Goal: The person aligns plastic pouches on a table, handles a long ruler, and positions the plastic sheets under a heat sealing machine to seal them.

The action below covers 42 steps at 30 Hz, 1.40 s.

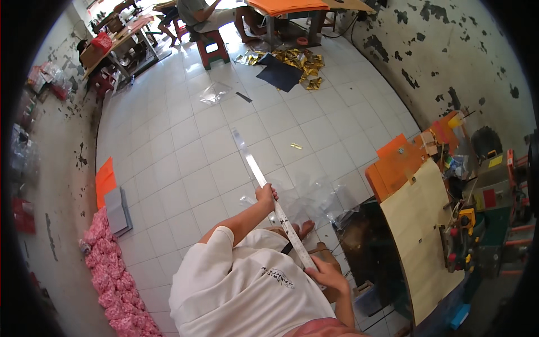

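A long, narrow, flat strip [289, 229], shiny like metal at its far part and whitish with dark specks nearer me, slants across the front of my body. My left hand [266, 194] is closed round it near the middle, fingers wrapped over. Lower down, my right hand [327, 275] grips the near end, the thumb along its face and the other fingers partly hidden. The strip's far end points away over the tiled floor [196, 140]. Crumpled clear plastic [314, 196] lies on the floor beyond my knees, partly behind the strip.
At right stands a workbench with a cream sheet [418, 241], orange boards [401, 165] and a tool-laden machine [463, 224]. Pink bundles [112, 275] and grey sheets [117, 210] line the left wall. Gold foil [300, 59] lies ahead, near a person on a stool [213, 49].
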Available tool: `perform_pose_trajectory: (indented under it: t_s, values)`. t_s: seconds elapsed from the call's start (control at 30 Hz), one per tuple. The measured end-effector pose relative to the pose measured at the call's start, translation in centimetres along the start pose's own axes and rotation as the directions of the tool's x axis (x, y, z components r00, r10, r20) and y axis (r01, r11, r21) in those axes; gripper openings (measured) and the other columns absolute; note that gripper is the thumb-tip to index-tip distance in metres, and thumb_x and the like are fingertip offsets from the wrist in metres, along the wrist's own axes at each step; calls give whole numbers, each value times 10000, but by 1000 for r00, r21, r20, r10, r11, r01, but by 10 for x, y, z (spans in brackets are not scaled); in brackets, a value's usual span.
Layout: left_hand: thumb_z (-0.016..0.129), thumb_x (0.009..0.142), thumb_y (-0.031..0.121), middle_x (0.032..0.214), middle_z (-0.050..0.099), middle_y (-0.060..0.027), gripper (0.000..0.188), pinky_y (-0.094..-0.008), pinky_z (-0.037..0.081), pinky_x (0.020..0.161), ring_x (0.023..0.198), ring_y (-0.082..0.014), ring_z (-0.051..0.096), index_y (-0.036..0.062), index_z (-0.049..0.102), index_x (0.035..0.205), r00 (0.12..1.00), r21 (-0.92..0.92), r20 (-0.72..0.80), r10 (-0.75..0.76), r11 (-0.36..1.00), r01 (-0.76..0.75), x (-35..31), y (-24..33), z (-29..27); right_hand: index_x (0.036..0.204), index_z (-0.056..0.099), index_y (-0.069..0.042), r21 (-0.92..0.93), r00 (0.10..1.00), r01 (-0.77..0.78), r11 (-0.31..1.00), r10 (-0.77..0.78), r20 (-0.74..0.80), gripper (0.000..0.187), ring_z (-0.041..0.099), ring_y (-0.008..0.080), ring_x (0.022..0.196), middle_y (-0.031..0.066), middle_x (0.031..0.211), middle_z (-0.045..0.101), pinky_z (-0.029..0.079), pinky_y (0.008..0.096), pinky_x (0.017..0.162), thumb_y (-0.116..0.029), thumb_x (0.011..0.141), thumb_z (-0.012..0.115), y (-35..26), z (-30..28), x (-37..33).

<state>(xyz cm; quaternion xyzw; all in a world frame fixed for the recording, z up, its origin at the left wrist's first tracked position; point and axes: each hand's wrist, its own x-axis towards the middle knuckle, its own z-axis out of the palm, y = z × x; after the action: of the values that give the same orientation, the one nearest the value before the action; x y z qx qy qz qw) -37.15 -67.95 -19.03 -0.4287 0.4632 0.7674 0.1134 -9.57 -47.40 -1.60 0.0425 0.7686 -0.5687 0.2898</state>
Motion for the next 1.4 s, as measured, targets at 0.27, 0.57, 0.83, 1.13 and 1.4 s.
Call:
perform_pose_trajectory:
  t_s: [0.27,0.57,0.83,1.13,1.4]
  values:
    - [548,908,156,706,536,-101,176,-346,447,391,475,-182,519,32,455,992,991,82,91,102,991,-110,-12,66,-72,1166,592,11,57,996,-91,994,90,10,414,655,256,908,193,1032,688,504,380,820,-271,872,668,29,117,38]
    - [527,938,196,703,521,-113,198,-386,492,451,544,-235,559,38,418,988,992,28,106,-63,998,61,15,105,-126,943,653,32,-156,911,-36,987,-31,-410,352,631,300,608,193,700,655,499,420,604,-292,817,711,-29,162,63]
    - [476,975,235,657,465,-78,162,-350,400,410,478,-189,464,95,394,978,995,-92,97,10,996,-1,44,149,-154,814,636,17,-52,919,-122,991,93,-383,384,620,391,622,222,660,619,467,435,584,-355,809,732,-69,195,102]
    - [456,996,269,632,450,-63,202,-315,358,377,439,-156,430,103,377,913,973,-174,124,194,970,-171,31,204,-151,849,643,28,-153,930,-59,986,-1,-368,377,599,171,553,141,632,631,461,366,532,-340,834,721,-51,210,144]
    - [436,1007,315,635,461,-49,224,-315,371,415,461,-159,427,118,396,908,952,-227,77,297,935,-273,94,281,-135,947,634,3,132,981,-69,989,91,-172,248,566,123,490,60,633,628,451,292,465,-225,868,692,-149,183,225]
